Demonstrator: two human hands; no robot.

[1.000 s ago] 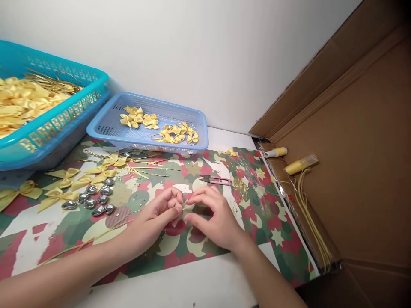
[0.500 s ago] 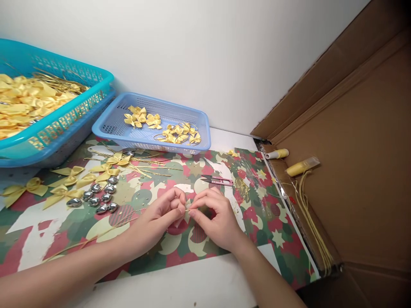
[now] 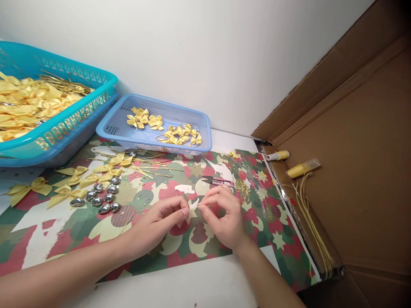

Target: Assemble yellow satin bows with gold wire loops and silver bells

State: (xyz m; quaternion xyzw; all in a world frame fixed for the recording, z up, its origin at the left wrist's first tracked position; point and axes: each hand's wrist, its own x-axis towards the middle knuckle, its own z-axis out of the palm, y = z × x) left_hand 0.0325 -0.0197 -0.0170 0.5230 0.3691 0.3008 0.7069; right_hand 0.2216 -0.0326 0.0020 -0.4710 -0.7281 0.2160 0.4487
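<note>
My left hand (image 3: 168, 216) is closed, thumb pressed against the bent fingers; what it holds, if anything, is hidden. Across a small gap, my right hand (image 3: 223, 216) pinches thumb and forefinger on a thin gold cord, of which only a tiny end shows. Pink-handled thread snips (image 3: 218, 181) lie just beyond my right fingers. Left of my left hand are several shiny silver heart-shaped beads (image 3: 97, 200) and yellow ribbon bows (image 3: 64, 194). Several loose gold cords (image 3: 144, 164) lie behind them.
A blue basket (image 3: 154, 143) with several bows stands against the wall. At left, a teal basket (image 3: 96, 92) is heaped with bows and gold cords. A cardboard wall (image 3: 359, 171) bounds the right side, with two yellow tubes (image 3: 303, 168) and hanging yellow cords (image 3: 310, 226). Patterned paper (image 3: 144, 265) covers the table.
My hands have drawn slightly apart; the right moved a little to the right. The long gold cord that trailed by my left forearm no longer shows there. The view shifted slightly.
</note>
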